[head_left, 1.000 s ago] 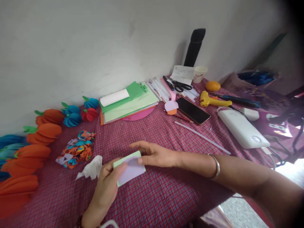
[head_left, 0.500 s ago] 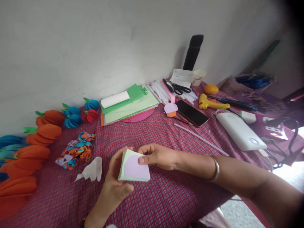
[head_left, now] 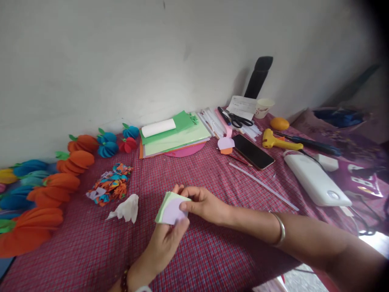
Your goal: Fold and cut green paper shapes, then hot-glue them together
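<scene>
A small stack of pale green paper (head_left: pixel 162 207) with a lilac rounded piece (head_left: pixel 172 211) on top is held above the checked cloth. My left hand (head_left: pixel 165 243) grips the stack from below, its thumb at the lower right edge and its other fingers mostly hidden behind. From the right, my right hand (head_left: pixel 205 205) pinches the stack's right side, thumb on the lilac piece. A crumpled white scrap (head_left: pixel 129 209) lies left of my hands, beside a pile of colourful paper cuttings (head_left: pixel 111 184).
Paper pumpkins (head_left: pixel 74 162) line the left side. Coloured sheets (head_left: pixel 179 140) lie by the wall. Scissors (head_left: pixel 238 120), a phone (head_left: pixel 253 152), a yellow tool (head_left: pixel 281 142), a white power bank (head_left: pixel 316 178), a paper cup (head_left: pixel 263 108) and a lilac strip (head_left: pixel 264 186) are to the right.
My left thumb has moved from below the stack up onto its lower right edge. The stack has tilted slightly. The view has shifted, so the table's objects appear farther right.
</scene>
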Available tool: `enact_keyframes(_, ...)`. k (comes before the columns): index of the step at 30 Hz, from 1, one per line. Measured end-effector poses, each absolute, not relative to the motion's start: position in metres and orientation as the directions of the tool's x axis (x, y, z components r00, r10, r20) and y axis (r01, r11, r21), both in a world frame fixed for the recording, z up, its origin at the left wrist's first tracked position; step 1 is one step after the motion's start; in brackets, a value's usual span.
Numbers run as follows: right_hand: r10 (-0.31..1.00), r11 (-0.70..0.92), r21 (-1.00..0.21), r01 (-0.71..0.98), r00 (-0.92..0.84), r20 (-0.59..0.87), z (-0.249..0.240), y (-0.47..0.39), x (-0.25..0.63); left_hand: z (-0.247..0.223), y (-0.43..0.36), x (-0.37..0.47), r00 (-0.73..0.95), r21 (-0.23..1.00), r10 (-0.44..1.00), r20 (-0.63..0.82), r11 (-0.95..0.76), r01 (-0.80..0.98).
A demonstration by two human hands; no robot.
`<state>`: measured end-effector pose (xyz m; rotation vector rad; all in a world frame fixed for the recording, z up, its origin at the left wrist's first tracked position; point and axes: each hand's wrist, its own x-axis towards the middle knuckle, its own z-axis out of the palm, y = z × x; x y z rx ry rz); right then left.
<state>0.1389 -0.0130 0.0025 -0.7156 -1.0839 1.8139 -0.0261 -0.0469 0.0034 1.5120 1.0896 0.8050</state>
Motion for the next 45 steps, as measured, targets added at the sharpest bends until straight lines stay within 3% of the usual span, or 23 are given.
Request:
enact_keyframes(2,0.898,-0.055,-0.953,-0.299,-0.433,0.084,0.004,-0.012,0.139,0.001,-0.045,-0.025,0.287,0.955,0.958,0.012,-0.096,0.279)
enact_keyframes(6,0.871,0.194,-0.978,-0.081,-0.444,0.209,0.002,-0.011,0.141,-0.007,-0.039,-0.032,0.343,0.885,0.920,0.192,-0.313,0.345)
enact_keyframes(10,0.924,0.180,-0.984,0.015,-0.347,0.163,0.001,-0.010,0.143,-0.006,-0.035,-0.040,0.345,0.840,0.895,0.283,-0.405,0.361)
enact_keyframes(12,0.948,0.177,-0.984,0.015,-0.271,0.167,0.004,-0.011,0.145,0.000,-0.034,-0.040,0.285,0.878,0.927,0.244,-0.336,0.340)
enact_keyframes(15,0.948,0.221,-0.975,0.014,-0.237,0.212,0.011,-0.014,0.147,0.010,-0.035,-0.037,0.180,0.953,0.981,0.068,-0.117,0.281)
enact_keyframes(22,0.889,0.084,-0.981,-0.175,-0.431,0.153,0.018,-0.030,0.146,0.019,-0.042,-0.026,0.225,0.957,0.934,-0.277,0.247,0.151)
enact_keyframes(29,0.853,-0.013,-0.937,-0.350,-0.492,0.172,0.004,-0.028,0.141,0.016,-0.047,-0.030,0.378,0.937,0.858,-0.347,0.335,0.098)
enact_keyframes(37,0.822,0.145,-0.968,-0.203,-0.520,0.232,0.008,-0.028,0.147,0.018,-0.049,-0.031,0.439,0.863,0.786,-0.434,0.503,-0.047)
enact_keyframes(45,0.820,0.170,-0.972,-0.163,-0.524,0.231,0.006,-0.029,0.149,0.009,-0.046,-0.034,0.325,0.918,0.858,-0.397,0.372,0.138)
